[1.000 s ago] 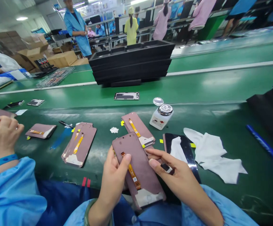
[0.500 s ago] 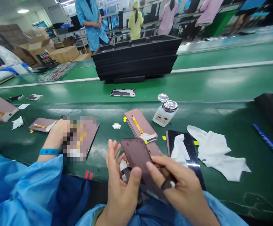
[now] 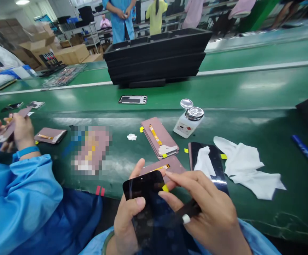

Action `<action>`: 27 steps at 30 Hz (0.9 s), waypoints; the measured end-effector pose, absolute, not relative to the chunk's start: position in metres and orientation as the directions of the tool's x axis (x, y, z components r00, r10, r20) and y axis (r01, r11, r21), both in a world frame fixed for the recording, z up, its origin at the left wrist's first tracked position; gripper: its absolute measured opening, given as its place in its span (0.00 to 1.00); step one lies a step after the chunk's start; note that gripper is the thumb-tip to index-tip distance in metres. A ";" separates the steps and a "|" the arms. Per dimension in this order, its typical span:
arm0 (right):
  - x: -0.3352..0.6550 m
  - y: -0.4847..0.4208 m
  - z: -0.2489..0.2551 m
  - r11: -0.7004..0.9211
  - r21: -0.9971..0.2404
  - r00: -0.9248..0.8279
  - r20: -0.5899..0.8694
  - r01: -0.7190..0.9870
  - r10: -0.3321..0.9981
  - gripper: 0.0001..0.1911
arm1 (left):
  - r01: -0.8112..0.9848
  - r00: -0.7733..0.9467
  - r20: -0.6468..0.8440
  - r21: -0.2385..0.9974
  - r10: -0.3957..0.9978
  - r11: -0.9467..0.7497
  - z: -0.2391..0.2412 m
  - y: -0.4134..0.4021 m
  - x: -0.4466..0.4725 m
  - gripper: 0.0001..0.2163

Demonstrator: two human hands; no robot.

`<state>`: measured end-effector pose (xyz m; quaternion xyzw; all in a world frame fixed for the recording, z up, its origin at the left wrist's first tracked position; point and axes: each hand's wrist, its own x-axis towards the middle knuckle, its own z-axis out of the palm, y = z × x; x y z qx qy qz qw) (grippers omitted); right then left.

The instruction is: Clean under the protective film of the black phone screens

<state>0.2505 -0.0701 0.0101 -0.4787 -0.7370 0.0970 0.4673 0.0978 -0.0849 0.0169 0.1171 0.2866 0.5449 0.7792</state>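
My left hand (image 3: 127, 223) is closed around a phone screen (image 3: 154, 216), thumb on its glossy black face. At the screen's upper right corner, my right hand (image 3: 214, 212) pinches a small yellow tab (image 3: 165, 188). A black strip with a white end (image 3: 191, 210) lies across the right fingers; whether it is worn or held I cannot tell. Just beyond my hands are a stack of pinkish screen panels (image 3: 167, 140) with orange flex cables and another panel (image 3: 179, 163), partly covered. Right of these, a white cloth (image 3: 203, 161) lies on a dark panel (image 3: 193, 150).
An open-lidded white bottle (image 3: 188, 124) stands behind the panels. Crumpled white wipes (image 3: 240, 159) and a blue pen-like stick (image 3: 307, 154) are to the right. Black trays (image 3: 156, 58) are stacked at the back. On the left, a co-worker's hands (image 3: 23, 131) hold a panel.
The screen has turned from its brownish side to its glossy black face. My left hand has closed on it; my right has moved to the yellow tab. The co-worker's near hand has moved left.
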 end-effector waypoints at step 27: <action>0.239 -0.084 0.001 0.665 -0.613 -0.344 0.570 0.426 0.746 0.10 | -0.771 0.308 -0.335 0.460 0.890 0.440 0.003 -0.088 0.083 0.28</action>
